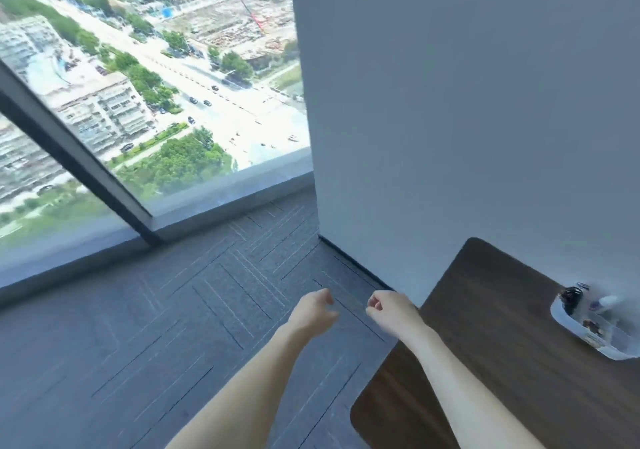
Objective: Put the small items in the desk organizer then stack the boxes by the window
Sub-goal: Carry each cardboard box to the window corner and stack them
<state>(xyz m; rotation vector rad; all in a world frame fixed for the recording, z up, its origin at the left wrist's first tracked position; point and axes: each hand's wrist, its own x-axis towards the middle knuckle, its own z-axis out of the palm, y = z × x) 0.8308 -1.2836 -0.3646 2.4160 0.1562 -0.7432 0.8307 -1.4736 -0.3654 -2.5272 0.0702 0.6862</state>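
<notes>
Organizer, clear plastic, is sitting by the dark wood desk's far edge; left hand and right hand are hanging loosely curled, holding nothing.

grey carpet floor, white wall, dark wooden desk beside wall.

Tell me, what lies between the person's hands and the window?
In the head view, only bare grey carpet floor stretches from the left hand and right hand to the window. No boxes show there; both hands hold nothing.
</notes>
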